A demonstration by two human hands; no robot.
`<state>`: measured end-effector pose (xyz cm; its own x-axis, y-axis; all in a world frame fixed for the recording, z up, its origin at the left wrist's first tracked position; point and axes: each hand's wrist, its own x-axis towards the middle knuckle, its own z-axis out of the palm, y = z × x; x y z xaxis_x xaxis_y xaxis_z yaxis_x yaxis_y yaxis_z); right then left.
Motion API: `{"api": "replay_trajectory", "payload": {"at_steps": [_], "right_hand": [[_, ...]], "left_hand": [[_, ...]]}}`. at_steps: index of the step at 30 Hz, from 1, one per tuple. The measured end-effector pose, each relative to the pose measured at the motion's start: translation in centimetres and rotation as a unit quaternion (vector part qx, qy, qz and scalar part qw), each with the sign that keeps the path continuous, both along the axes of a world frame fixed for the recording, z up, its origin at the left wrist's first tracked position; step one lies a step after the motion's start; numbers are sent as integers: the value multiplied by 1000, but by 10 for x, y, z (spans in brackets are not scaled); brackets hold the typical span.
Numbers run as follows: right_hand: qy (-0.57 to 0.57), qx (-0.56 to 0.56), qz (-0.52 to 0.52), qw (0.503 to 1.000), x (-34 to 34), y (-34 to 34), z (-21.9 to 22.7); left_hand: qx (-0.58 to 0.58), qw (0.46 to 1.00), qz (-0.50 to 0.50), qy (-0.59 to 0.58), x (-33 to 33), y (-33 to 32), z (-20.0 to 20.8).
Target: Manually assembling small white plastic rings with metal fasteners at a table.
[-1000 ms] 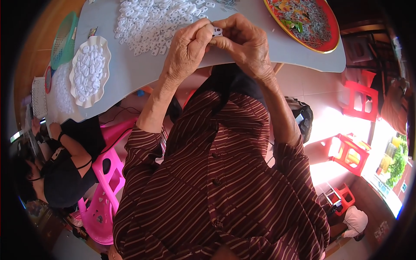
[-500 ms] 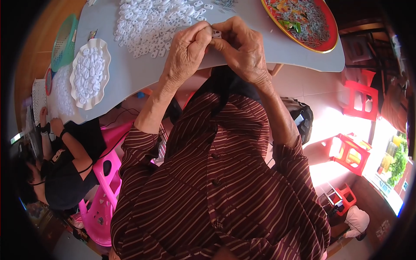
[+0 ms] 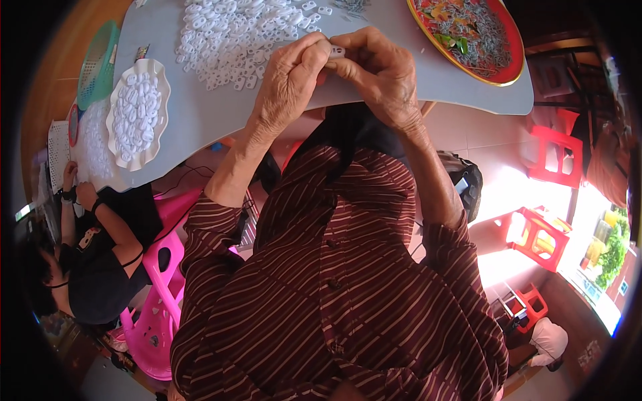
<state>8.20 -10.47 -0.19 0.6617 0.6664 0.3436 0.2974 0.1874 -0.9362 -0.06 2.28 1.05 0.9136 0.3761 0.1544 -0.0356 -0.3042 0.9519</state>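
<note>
Both my hands meet above the front edge of the grey table (image 3: 207, 110). Between them sits a small white plastic piece (image 3: 338, 51) with dark holes. My right hand (image 3: 380, 77) pinches it between thumb and forefinger. Curled tight against its left end is my left hand (image 3: 292, 80), whose fingertips are turned away; I cannot make out what they hold. Just beyond lies a heap of similar white plastic pieces (image 3: 224, 40). A round red tray (image 3: 509, 13) with a gold rim, to the right, holds many small grey metal pieces and some coloured leaf-like bits.
A white wavy-edged dish (image 3: 160, 127) of oval white pieces stands at the left, beside a green basket (image 3: 100, 57). At far left a person in black (image 3: 107, 274) works near a pink chair (image 3: 150, 334). Red stools (image 3: 558, 157) stand on the floor at right.
My right hand has shifted slightly right, away from the left. More of the white plastic piece shows between the hands.
</note>
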Motion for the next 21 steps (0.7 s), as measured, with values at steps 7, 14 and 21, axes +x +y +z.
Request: {"api": "replay_trajectory", "payload": {"at_steps": [7, 14, 21], "right_hand": [[53, -13, 12, 998, 4, -3, 4], [-107, -42, -81, 990, 57, 1, 45], [-191, -45, -234, 952, 219, 21, 103]], "left_hand": [[33, 998, -39, -30, -4, 5, 5], [-94, 994, 12, -54, -9, -4, 0], [-161, 981, 54, -88, -17, -5, -8]]}}
